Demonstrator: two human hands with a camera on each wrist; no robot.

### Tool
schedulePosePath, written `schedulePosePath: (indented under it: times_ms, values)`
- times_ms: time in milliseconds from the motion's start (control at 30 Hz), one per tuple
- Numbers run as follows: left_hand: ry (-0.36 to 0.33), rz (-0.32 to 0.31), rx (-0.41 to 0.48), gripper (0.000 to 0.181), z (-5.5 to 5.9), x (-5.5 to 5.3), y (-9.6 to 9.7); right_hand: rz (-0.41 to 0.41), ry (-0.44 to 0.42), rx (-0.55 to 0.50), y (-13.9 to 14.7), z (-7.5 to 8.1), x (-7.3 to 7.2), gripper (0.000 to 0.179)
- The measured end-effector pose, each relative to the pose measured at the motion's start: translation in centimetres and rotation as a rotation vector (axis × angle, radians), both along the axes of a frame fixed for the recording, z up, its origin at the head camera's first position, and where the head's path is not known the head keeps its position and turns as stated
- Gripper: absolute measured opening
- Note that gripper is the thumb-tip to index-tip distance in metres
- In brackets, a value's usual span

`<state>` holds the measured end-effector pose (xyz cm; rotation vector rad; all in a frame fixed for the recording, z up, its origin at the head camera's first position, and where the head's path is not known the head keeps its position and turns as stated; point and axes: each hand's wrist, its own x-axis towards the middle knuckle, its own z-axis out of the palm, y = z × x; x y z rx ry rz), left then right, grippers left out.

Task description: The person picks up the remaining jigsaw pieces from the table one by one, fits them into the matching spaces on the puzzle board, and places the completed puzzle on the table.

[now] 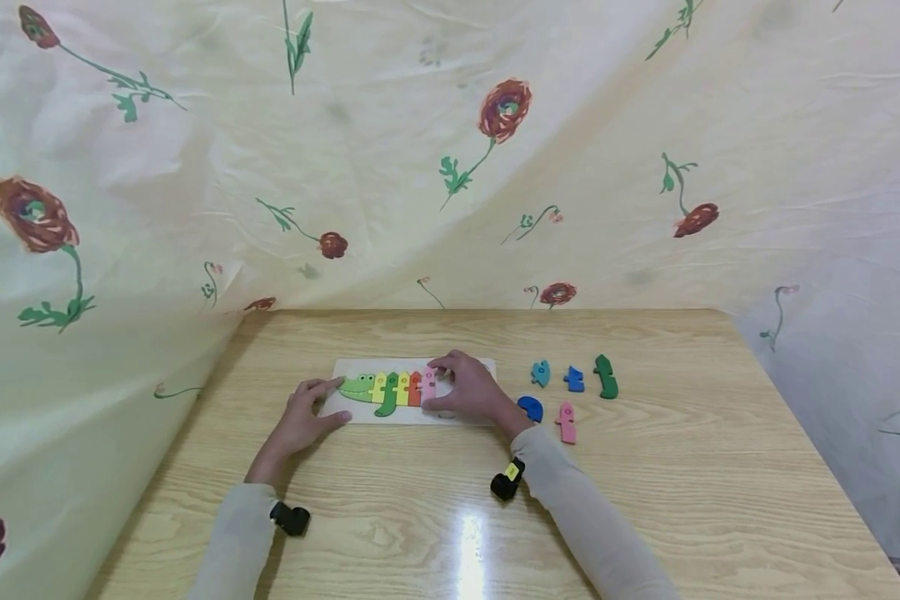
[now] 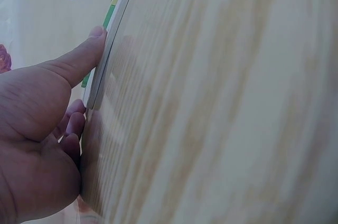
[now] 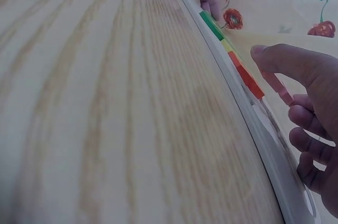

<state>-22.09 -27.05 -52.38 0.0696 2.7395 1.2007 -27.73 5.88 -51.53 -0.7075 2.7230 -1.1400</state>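
Note:
A white puzzle board (image 1: 390, 364) lies on the table, with a green crocodile head (image 1: 357, 386) at its left and yellow, green and red-orange pieces (image 1: 415, 392) in a row after it. My right hand (image 1: 471, 387) pinches a pink puzzle piece (image 1: 428, 387) between thumb and fingers, at the right end of that row. In the right wrist view the pink piece (image 3: 277, 86) stands tilted over the board. Around the board's left end, my left hand (image 1: 305, 417) rests with spread fingers, its thumb (image 2: 84, 57) against the near edge.
To the right of the board lie loose puzzle pieces: a light blue one (image 1: 541, 373), a blue one (image 1: 574, 379), a green one (image 1: 606, 377), a pink one (image 1: 567, 423) and a rounded blue one (image 1: 530, 408) partly behind my right wrist. A flowered cloth (image 1: 390, 167) hangs behind the table.

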Motion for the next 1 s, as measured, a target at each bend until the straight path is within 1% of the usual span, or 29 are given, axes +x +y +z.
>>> schedulePosePath:
  times_ms: [267,567,733,1000]
  values:
    - [0.005,-0.013,0.002,0.069,-0.17,-0.07,-0.21,-0.007,-0.014,0.022,-0.25,-0.21,-0.17,0.070]
    - [-0.007,-0.004,0.011,0.070,-0.13,0.07,-0.16,-0.031,-0.047,0.068,-0.49,-0.37,-0.17,0.073]
    - [-0.004,0.004,0.008,0.070,-0.20,-0.07,-0.18,-0.028,-0.053,0.087,-0.57,-0.31,-0.13,0.076]
    - [-0.002,-0.001,0.003,0.070,-0.16,-0.05,-0.20,-0.029,-0.054,0.116,-0.68,-0.35,-0.13,0.077]
